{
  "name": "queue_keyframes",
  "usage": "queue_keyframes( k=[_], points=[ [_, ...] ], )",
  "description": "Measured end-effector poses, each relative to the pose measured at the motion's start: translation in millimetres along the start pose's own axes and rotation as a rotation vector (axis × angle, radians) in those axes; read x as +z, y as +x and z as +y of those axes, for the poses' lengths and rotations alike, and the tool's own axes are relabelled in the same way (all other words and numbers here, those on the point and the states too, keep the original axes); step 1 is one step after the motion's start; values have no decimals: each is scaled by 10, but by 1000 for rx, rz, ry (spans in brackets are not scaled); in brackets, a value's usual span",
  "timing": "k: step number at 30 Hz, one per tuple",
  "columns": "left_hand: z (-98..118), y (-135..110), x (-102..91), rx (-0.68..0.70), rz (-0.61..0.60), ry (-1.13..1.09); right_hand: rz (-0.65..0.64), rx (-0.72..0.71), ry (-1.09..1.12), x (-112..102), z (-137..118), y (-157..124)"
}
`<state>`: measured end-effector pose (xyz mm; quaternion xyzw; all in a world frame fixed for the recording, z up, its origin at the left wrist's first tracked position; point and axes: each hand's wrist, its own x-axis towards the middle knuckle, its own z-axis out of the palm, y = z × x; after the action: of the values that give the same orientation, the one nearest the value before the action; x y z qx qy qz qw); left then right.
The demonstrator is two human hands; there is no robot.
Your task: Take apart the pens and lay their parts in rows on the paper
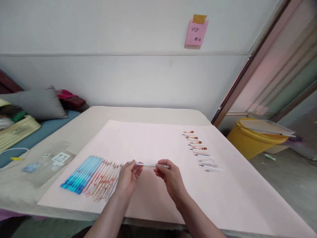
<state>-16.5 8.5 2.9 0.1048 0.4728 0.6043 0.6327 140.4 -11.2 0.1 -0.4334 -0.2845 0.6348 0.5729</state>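
Observation:
Between my two hands, a thin white pen-like rod (146, 164) is held level just above the pink sheet. Its kind is too small to make out for certain; it could be a whole pen or a refill. My left hand (129, 173) pinches one end between thumb and fingers, and my right hand (169, 175) pinches the other. Beside my left hand lies a row of pens with red and brown patterned barrels (102, 180). Left of these, several light-blue pens (83, 173) lie side by side, their dark-blue ends toward me.
On the right of the pink sheet (153, 138) are several dark-tipped thin sticks (194, 149) and short brown-ended pieces (198, 142). Clear plastic bags (51, 163) lie at the left. A yellow bin (255, 137) stands right of the table; a grey cushion (41, 103) is far left.

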Motion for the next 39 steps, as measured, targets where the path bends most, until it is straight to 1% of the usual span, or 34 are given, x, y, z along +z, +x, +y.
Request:
queue_keyframes(
  k=[4, 11, 14, 21, 24, 27, 29, 33, 39],
  points=[
    [-40, -6, -12, -9, -44, -4, 26, -6, -92, 24, 13, -11],
    [-87, -23, -12, -25, -109, 14, -96, -14, -80, 83, 35, -40],
    [-88, -30, -12, -23, -114, 11, -122, 14, -8, 78, 26, -46],
    [-83, -48, 3, -16, -106, 2, -105, 92, 210, 28, 31, -7],
    [-96, -56, 13, -27, -131, 4, -105, 149, 242, 31, 56, -6],
    [-105, -52, 8, -16, -153, -1, -122, 165, 249, 44, 79, -8],
    [-100, -42, 1, -5, -126, -5, -100, 158, 257, 47, 82, -1],
    [-76, -27, -2, -7, -76, -15, -17, 140, 270, 30, 59, 25],
    [-78, -12, -2, -15, -83, -15, 6, 100, 303, 22, 35, 30]
  ],
)
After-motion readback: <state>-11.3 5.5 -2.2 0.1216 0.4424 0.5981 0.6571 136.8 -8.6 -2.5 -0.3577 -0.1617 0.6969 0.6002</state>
